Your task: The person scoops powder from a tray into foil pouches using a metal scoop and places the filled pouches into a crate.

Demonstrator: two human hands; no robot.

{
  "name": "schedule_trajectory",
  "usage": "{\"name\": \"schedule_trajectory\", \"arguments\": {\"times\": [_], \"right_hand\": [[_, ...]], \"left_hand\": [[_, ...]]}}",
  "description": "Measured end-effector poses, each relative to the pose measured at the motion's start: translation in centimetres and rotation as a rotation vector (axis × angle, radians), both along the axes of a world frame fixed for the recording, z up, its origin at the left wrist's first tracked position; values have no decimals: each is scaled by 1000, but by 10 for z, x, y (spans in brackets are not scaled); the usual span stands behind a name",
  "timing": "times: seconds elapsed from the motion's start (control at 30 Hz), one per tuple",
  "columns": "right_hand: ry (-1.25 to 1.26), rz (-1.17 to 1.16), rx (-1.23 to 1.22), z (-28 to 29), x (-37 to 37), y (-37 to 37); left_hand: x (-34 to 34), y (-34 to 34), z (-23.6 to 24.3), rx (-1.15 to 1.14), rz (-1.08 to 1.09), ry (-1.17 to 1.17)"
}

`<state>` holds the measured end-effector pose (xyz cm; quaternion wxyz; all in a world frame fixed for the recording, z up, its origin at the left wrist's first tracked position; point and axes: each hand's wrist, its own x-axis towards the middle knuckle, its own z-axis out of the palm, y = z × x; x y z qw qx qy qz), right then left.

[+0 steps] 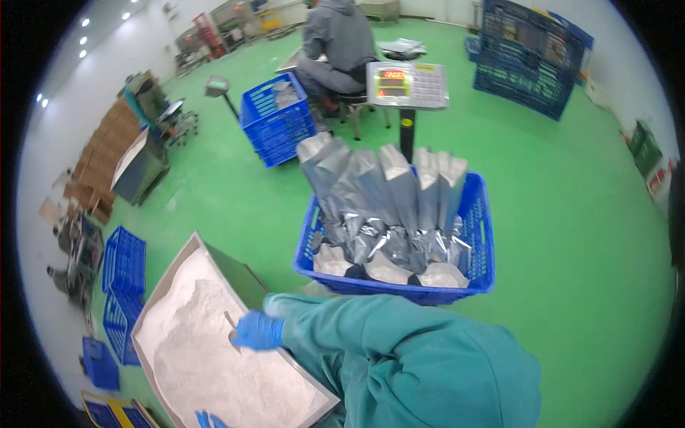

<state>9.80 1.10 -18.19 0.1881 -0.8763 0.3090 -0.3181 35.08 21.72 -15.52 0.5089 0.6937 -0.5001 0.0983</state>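
Note:
My right hand (pixel 258 332), in a blue glove, is closed around what looks like a metal scoop (pixel 229 319); only its thin grey edge shows, and the rest is hidden by the fingers. It is over the right side of a large metal bin (pixel 217 251) of pale, pinkish-white powder (pixel 214 357). At the bottom edge of the picture, my left hand (pixel 209 419) shows only some blue-gloved fingers. They are stretched and apart over the powder, with nothing seen in them.
Beside my right arm, a blue crate (pixel 396 287) holds several upright silver bags (pixel 364 185) with powder. Behind it stands a scale display (pixel 407 85) on a post. Farther off, a person in grey (pixel 339 36) sits by another blue crate (pixel 277 121). Blue crates (pixel 125 260) line the left.

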Motion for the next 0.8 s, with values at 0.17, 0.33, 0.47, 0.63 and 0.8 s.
{"name": "schedule_trajectory", "arguments": {"times": [0.17,0.33,0.47,0.63,0.8], "right_hand": [[-162,204,-568,-63,69,63],[629,479,200,-128,105,55],[141,432,219,-101,77,33],[-313,-108,215,-7,-92,-52],[160,-1047,-94,91,-344,-35]], "left_hand": [[10,139,-11,206,495,-114],[-5,169,-22,239,521,-234],[-6,164,-27,250,472,-287],[0,133,-33,225,329,-354],[-4,110,-32,186,213,-432]]}}
